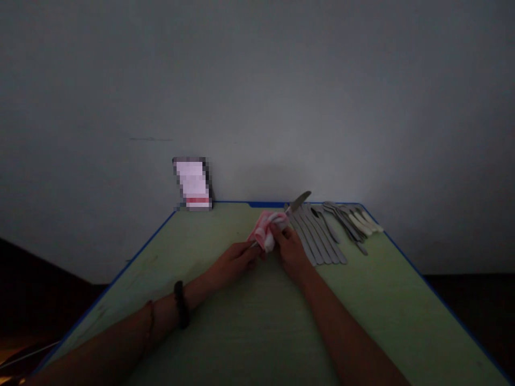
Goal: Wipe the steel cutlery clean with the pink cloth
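Observation:
A table knife is held up over the middle of the table, its blade pointing to the upper right. My left hand is closed on the knife's handle end at the lower left. Wrapped around the middle of the knife is a pink and white cloth. My right hand pinches this cloth from the right, thumb on top. Just beyond my right hand lies a row of several silver table knives, side by side. The part of the knife inside the cloth is hidden.
Right of the knife row lie several spoons and other silver cutlery, then white-handled pieces. A lit, pixelated phone-like screen leans against the wall at the back left. The pale green table has blue edging.

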The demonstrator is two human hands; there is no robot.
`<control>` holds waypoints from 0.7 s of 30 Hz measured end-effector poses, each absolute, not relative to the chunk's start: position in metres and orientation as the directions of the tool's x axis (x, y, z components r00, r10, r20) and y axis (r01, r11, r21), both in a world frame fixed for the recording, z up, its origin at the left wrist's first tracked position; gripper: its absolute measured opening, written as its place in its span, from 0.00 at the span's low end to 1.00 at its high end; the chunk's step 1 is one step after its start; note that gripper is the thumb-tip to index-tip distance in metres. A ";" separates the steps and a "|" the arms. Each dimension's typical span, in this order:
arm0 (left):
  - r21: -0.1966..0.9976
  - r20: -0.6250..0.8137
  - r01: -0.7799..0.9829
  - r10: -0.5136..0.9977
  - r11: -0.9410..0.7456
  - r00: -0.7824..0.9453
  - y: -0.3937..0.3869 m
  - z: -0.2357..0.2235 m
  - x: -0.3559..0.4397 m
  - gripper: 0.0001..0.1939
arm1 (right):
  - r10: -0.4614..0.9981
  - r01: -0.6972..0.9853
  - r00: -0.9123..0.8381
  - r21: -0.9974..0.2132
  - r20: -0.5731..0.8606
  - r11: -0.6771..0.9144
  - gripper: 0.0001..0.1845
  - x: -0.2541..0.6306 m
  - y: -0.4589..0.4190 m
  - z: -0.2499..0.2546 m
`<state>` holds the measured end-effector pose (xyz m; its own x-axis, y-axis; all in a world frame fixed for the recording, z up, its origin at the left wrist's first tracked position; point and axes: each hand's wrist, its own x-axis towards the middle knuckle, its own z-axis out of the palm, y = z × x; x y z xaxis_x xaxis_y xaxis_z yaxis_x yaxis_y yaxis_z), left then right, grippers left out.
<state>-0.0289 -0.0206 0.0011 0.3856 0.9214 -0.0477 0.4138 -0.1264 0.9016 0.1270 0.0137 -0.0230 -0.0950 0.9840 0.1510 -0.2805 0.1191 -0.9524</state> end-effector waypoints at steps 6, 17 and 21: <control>0.619 0.033 0.681 0.880 -0.391 0.475 -0.034 0.005 -0.021 0.21 | 0.989 -0.172 0.090 -0.976 0.120 0.135 0.22 0.133 0.009 -0.006; 0.634 0.035 0.618 0.815 -0.465 0.578 -0.039 0.015 -0.025 0.20 | 0.946 -0.195 0.276 -0.953 0.173 0.231 0.25 0.150 0.019 0.005; 0.447 0.082 0.810 0.919 -0.379 0.385 -0.032 0.004 -0.023 0.17 | 0.980 -0.119 0.086 -0.974 0.181 0.191 0.22 0.126 0.008 -0.004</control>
